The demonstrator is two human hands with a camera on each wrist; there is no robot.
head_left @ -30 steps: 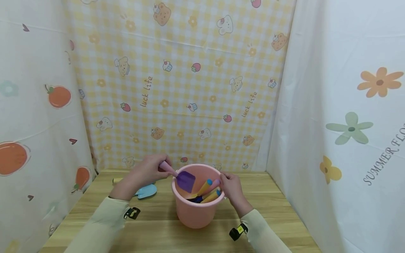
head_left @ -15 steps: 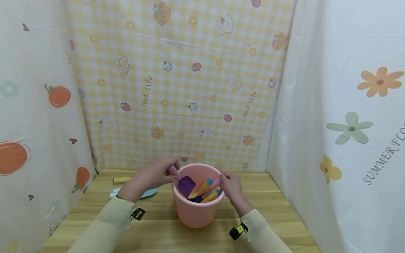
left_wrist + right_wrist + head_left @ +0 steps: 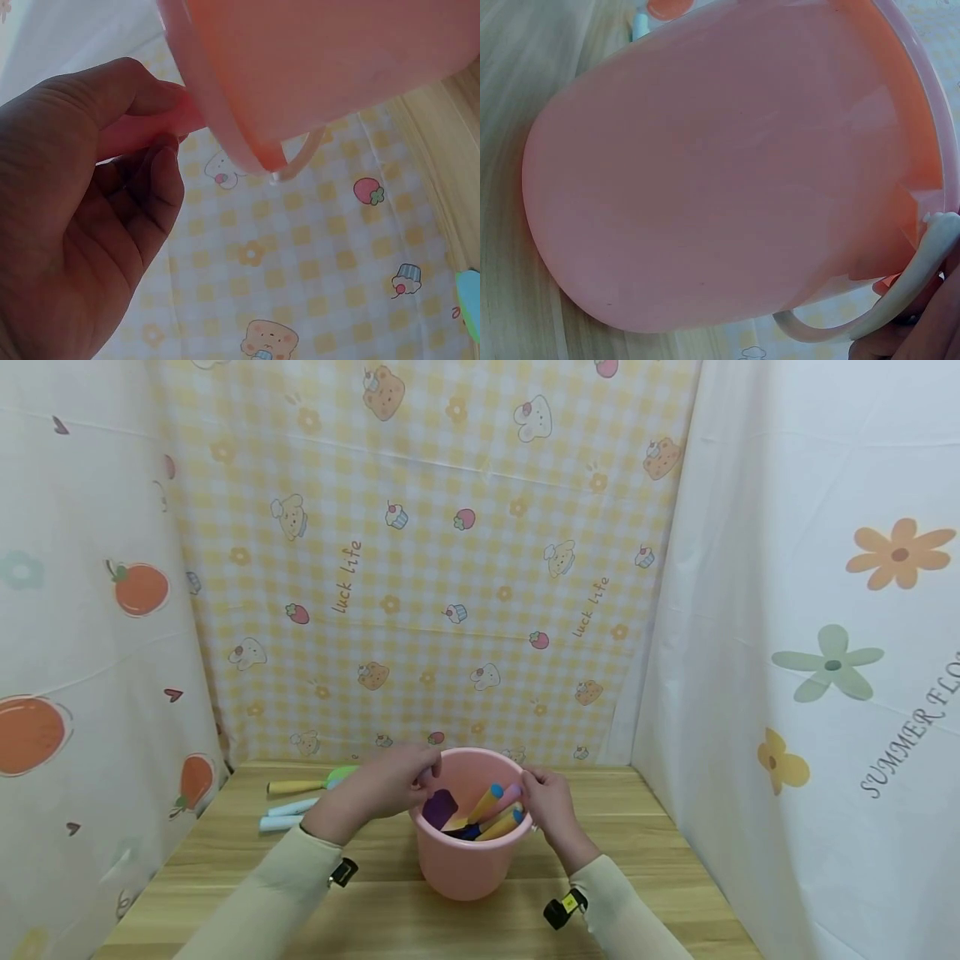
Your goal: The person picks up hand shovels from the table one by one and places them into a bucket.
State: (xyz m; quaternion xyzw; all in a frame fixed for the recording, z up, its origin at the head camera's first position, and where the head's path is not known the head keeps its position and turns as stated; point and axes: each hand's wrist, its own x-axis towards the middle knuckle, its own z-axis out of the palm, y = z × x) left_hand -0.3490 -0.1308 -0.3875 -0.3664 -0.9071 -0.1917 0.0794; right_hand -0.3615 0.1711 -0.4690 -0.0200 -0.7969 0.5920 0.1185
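Low in the middle of the head view stands the pink bucket (image 3: 468,852) on the table (image 3: 675,877). My left hand (image 3: 382,789) pinches the pink handle (image 3: 150,127) of the purple spade (image 3: 439,808), whose blade sits inside the bucket's left wall. My right hand (image 3: 551,806) grips the rim on the right, by the bail (image 3: 900,300). Yellow and pink tool handles (image 3: 491,806) lean inside beside the spade. Left of the bucket, partly behind my left arm, lie a green tool (image 3: 300,785) and a pale blue one (image 3: 288,814).
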